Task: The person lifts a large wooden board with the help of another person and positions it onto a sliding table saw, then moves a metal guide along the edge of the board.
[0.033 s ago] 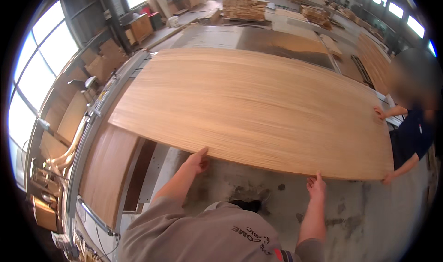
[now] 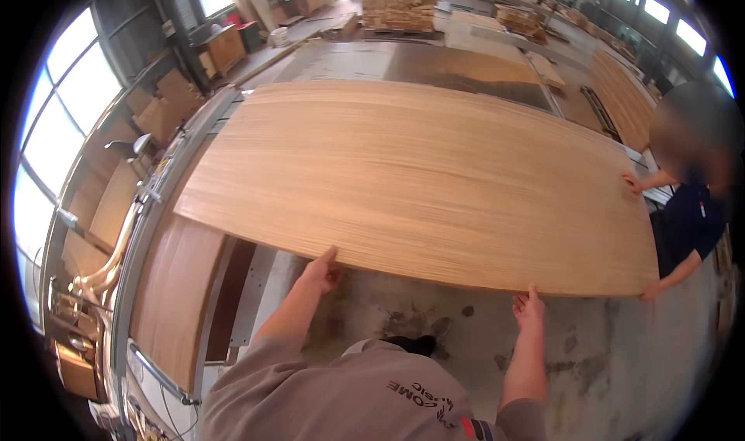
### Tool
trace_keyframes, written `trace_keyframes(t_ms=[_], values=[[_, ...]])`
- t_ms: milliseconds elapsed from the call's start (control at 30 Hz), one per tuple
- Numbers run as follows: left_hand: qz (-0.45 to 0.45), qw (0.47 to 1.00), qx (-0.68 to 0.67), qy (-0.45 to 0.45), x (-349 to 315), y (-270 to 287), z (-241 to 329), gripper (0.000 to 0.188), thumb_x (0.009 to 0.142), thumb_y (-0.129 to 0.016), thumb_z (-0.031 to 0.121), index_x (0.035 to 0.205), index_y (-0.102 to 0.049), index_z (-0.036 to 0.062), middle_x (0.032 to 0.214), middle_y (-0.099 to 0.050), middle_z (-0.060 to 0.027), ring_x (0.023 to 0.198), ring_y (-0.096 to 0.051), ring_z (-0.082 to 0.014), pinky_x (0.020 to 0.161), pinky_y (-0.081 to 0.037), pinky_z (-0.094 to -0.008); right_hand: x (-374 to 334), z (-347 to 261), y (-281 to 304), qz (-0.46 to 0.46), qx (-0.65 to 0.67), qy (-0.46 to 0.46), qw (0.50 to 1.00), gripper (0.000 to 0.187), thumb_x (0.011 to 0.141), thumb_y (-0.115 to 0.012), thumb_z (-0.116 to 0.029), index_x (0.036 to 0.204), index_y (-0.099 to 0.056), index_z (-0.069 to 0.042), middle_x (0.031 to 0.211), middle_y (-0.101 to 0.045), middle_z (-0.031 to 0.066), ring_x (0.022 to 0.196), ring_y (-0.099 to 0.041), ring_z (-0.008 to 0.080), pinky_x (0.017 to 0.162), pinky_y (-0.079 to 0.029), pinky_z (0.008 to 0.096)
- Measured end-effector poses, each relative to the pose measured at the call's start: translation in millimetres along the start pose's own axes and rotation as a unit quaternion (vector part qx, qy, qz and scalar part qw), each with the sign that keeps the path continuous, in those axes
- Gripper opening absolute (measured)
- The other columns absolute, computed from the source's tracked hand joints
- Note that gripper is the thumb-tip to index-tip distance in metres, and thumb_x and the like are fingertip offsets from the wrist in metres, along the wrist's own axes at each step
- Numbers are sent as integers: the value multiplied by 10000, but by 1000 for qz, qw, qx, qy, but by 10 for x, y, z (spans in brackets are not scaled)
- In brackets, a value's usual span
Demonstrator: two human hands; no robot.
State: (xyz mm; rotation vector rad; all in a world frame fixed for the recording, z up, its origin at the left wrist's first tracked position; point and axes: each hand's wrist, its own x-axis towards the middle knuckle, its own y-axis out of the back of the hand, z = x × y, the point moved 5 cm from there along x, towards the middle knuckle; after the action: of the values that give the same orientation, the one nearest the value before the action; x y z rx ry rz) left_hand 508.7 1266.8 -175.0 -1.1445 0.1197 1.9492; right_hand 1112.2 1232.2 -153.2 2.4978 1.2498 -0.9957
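A large, pale wood-grain panel lies flat in front of me, slanting across the view. My left hand grips its near edge left of the middle, thumb on top and fingers beneath. Farther right, my right hand holds the same edge from below, its fingertips at the rim. At the panel's right end a co-worker in a dark shirt has one hand on the end edge and the other hand at the near corner. The panel hides what is under its middle.
A machine table with a metal rail runs along the left, bearing a brown board partly under the panel. Stained concrete floor shows below my hands. Stacked timber stands beyond the far edge, and long boards lie behind the co-worker.
The whole view has shifted slightly left. My hands keep the same hold on the panel's near edge, and the co-worker's hands stay at its right end.
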Motion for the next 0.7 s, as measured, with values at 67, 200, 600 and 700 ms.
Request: trace_keyframes(t_ms=[67, 200, 600, 700], values=[[9, 995, -97, -29, 288, 334, 167, 291, 801, -703, 321, 977, -576, 127, 870, -575, -27, 753, -532, -186, 634, -490, -359, -33, 9, 34, 18, -9, 0, 1000, 475, 821, -640, -471, 1032, -533, -59, 818, -607, 68, 724, -595, 184, 560, -431, 314], [45, 989, -112, -86, -43, 128, 498, 394, 831, -674, 311, 1139, -535, 108, 1043, -592, -51, 904, -576, -228, 757, -509, -407, -147, 19, 69, 22, 5, -6, 1000, 437, 834, -630, -450, 993, -537, -53, 857, -608, 85, 757, -596, 201, 588, -438, 322], [-34, 992, -103, -57, 173, 473, 586, 391, 871, -628, 282, 1182, -497, 83, 1100, -574, -94, 1001, -573, -267, 823, -522, -458, -141, 394, -85, 9, 196, 44, 980, 470, 851, -629, -375, 1157, -466, -57, 975, -532, 96, 918, -520, 242, 780, -451, 385], [-33, 993, -93, -60, 5, 362, 615, 368, 889, -603, 273, 1184, -491, 83, 1130, -554, -97, 1022, -560, -273, 836, -522, -460, -195, 361, -73, 42, 177, 61, 981, 484, 863, -615, -373, 1141, -471, -4, 970, -528, 104, 895, -536, 251, 766, -475, 406]])
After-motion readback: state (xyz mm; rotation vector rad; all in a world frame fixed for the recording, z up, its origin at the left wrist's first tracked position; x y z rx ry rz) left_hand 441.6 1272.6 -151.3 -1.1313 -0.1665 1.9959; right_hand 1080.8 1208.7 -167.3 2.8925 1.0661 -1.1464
